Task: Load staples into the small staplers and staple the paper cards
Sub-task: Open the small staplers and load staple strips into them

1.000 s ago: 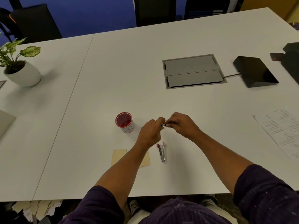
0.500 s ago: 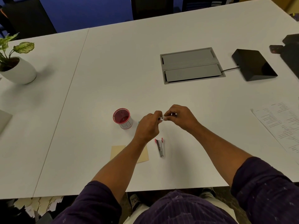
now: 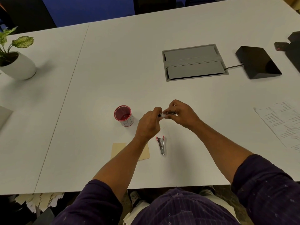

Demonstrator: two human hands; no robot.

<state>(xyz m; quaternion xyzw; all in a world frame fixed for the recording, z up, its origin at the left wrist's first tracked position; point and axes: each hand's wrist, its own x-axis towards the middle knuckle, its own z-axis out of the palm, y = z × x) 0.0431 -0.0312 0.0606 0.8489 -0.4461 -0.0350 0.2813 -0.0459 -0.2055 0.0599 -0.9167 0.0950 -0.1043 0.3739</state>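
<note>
White tabletop (image 3: 162, 98) is carrying the work: both hands, left hand (image 3: 148, 123) and right hand (image 3: 182, 115), are pinching one small stapler (image 3: 167, 114), long axis left-right between them, just beyond the spare stapler (image 3: 161, 145).

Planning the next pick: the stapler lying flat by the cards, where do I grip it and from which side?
Pinch the stapler across its long metal flanks, mid-body, from above. It lies flat on the table, narrow, pink end away from the person, clear of the paper card. That suits a top-down pinch.
</note>
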